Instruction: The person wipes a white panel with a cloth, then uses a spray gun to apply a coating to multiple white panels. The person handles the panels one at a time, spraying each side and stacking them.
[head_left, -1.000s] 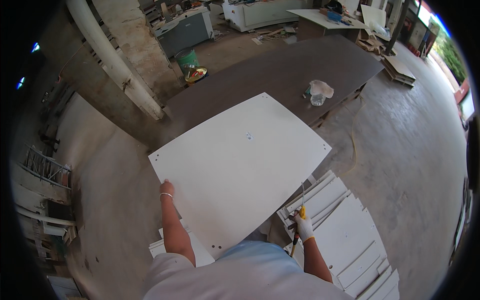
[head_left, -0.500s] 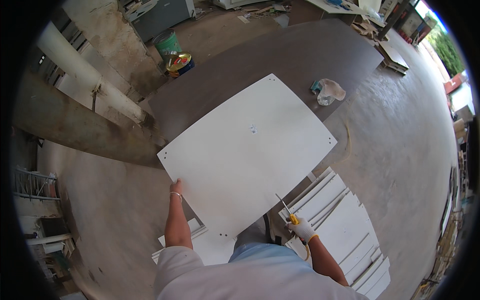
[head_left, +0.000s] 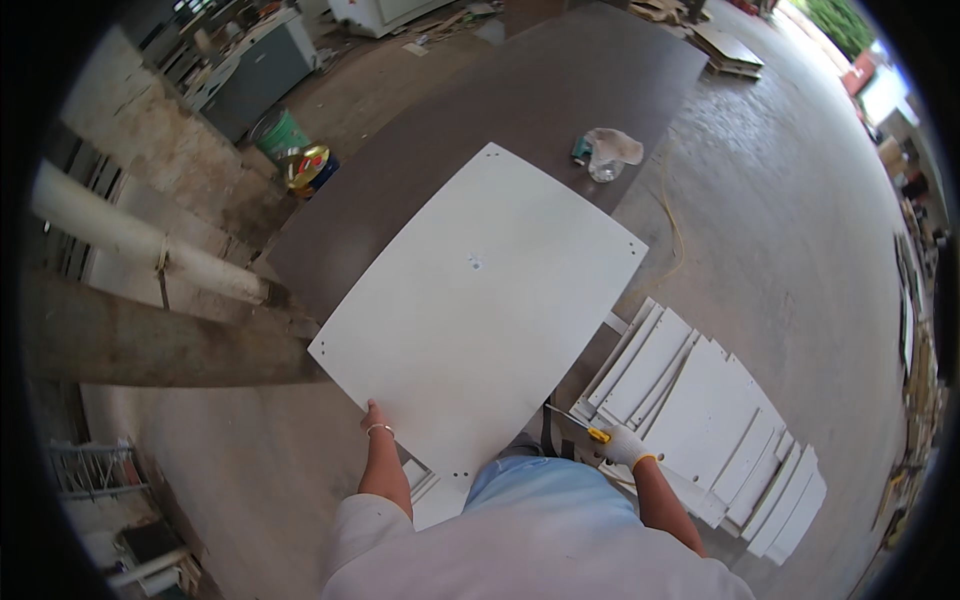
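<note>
A large white panel (head_left: 470, 330) with small holes near its corners and a small label in its middle lies on a dark brown table (head_left: 420, 140), its near end reaching toward my body. My left hand (head_left: 374, 417) is bare and closed on the panel's left edge, thumb on top and fingers hidden below. In a white glove, my right hand (head_left: 626, 447) grips a yellow-handled air blow gun (head_left: 599, 435). Its thin metal nozzle points left, close to the panel's lower right edge.
Overlapping white panels (head_left: 715, 400) lie stacked on my right, with more white pieces (head_left: 440, 505) below the near edge. A clear plastic bag (head_left: 612, 155) sits on the table's far right. Pipes (head_left: 150, 330) stand at left, near a green bucket (head_left: 280, 135). A yellow hose (head_left: 675, 230) trails across the floor.
The view has shifted and turned. The nozzle has moved from over the panel to beside its lower right edge. My left hand still holds the panel's left edge.
</note>
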